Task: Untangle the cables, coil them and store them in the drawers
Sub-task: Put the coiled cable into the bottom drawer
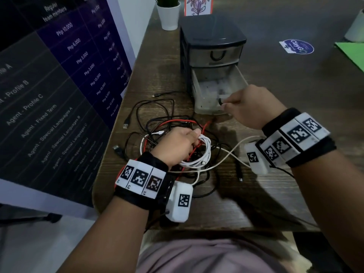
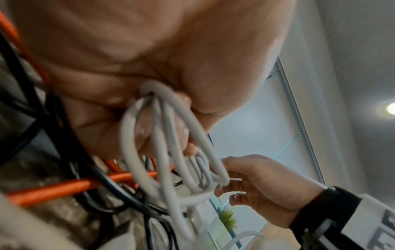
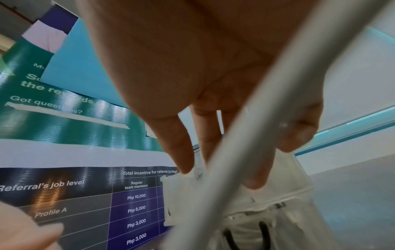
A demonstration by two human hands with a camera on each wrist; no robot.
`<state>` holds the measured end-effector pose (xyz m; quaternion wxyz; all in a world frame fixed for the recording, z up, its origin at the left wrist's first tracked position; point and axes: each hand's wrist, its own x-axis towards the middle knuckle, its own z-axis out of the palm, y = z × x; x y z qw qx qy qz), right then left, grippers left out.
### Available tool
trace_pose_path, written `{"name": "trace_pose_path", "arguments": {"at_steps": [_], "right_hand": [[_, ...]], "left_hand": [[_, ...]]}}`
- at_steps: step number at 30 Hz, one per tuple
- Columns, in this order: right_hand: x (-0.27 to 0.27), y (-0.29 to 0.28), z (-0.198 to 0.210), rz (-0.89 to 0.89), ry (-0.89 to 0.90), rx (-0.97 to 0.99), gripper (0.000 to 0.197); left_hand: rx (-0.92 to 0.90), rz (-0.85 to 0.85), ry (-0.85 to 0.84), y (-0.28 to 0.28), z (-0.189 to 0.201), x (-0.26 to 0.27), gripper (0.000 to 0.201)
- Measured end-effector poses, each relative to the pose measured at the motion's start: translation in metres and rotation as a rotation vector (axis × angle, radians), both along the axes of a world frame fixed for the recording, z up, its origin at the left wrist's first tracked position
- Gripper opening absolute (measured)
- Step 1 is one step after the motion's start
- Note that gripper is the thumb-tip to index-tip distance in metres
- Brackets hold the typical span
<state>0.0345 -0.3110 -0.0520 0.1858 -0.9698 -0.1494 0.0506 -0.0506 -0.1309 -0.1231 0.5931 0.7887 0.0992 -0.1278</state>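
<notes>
**White coil in hand, drawer open for it**

While the tangle still covers the middle of the wooden table (image 1: 256,203), we work from the poster wall on our left towards the free side on our right. Loose black USB ends (image 1: 126,126) lie nearest the table's left edge, close enough that a careless tug could, we judge, drag one off. Just right of them our left hand (image 1: 175,146) curls round the coiled white cable (image 1: 204,154), keeping its loops bunched so they cannot spring apart; the coil rests on the heap of black and red cables (image 1: 171,121), and a white tail (image 1: 234,148) runs off towards our right wrist. Farther right, our right hand (image 1: 250,107) reaches to the front wall of the open lower drawer (image 1: 199,91); its fingers appear to pinch the dark handle, though blur leaves us unsure. The drawer is pulled out, presumably to take the coil. The upper drawer (image 1: 216,54) is closed. Right of the organizer the tabletop offers room for sorting.
</notes>
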Motion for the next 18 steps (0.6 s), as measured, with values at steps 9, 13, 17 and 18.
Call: {"name": "trace_pose_path", "arguments": {"at_steps": [9,13,17,18], "right_hand": [[-0.028,-0.005,0.035,0.098,-0.093,0.106,0.045],[-0.035,0.006,0.040,0.309,0.075,0.243,0.022],[-0.027,0.009,0.036,0.309,0.076,0.264,0.016],[-0.024,0.008,0.035,0.298,0.095,0.284,0.015]], "left_hand": [[-0.322,0.099,-0.231,-0.006,0.037,-0.008,0.035],[-0.286,0.089,-0.330,-0.011,0.047,-0.005,0.035],[-0.102,0.107,-0.403,-0.009,0.047,-0.003,0.035],[-0.059,0.117,-0.417,-0.007,0.045,-0.003,0.037]]}}
